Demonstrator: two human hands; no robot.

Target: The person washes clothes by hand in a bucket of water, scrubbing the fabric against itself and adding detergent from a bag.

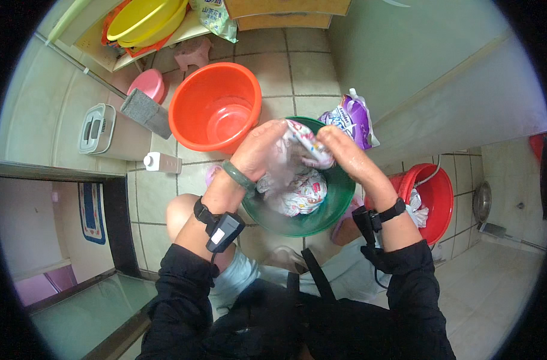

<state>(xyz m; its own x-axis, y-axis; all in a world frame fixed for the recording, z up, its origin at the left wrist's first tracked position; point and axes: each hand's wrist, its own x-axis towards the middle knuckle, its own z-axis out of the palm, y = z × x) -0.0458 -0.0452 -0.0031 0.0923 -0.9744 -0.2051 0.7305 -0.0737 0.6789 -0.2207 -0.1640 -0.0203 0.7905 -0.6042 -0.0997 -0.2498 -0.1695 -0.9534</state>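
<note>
Over a green plastic basin (341,211) on the floor, a wet patterned white cloth (310,141) is stretched between my two hands. My left hand (262,150), with a green bangle at the wrist, grips its left end. The other end is in my right hand (341,144), which looks wet. Below them, a bunched white garment with colourful prints (302,195) lies inside the basin. A blurred patch in the middle of the view hides part of the cloth and the garment.
An orange-red bucket (215,105) stands beyond the basin to the left. A purple detergent pouch (356,119) leans beside the basin's far right. A white bottle (162,162) and a lidded bin (116,130) are at left. At right, a red bucket (440,198) holds white cloth (418,209).
</note>
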